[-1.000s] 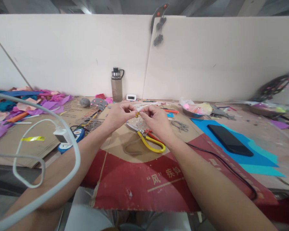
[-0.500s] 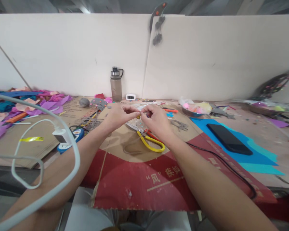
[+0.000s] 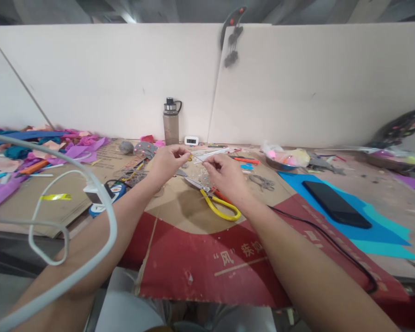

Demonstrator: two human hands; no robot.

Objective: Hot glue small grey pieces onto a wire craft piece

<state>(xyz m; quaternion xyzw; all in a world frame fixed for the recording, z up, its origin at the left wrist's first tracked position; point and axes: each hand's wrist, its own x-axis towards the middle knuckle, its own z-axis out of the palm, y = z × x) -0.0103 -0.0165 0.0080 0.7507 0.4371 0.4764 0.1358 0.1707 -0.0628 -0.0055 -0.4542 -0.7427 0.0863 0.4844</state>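
Observation:
Over the cardboard, my left hand [image 3: 170,162] pinches one end of a thin strand [image 3: 197,158]; whether it is wire or thread I cannot tell. A tiny yellow bit shows at its fingertips. My right hand [image 3: 224,174] pinches the strand's other end, so it spans the short gap between my hands. Below lie yellow-handled scissors [image 3: 224,211], blades pointing left, partly over a red-handled tool [image 3: 224,195]. Small clear beads or scraps [image 3: 203,176] lie beneath my fingers, too small to name surely.
A grey bottle [image 3: 171,124] and a small white clock [image 3: 191,140] stand by the white board. A phone [image 3: 335,203] rests on blue sheets at right. Coloured paper [image 3: 69,147] is heaped left. A white cable [image 3: 112,221] loops across the near left; a black cable [image 3: 318,226] runs right.
My hands were close together at the fingertips; now they are apart, with the thin strand stretched between them. The view has shifted slightly.

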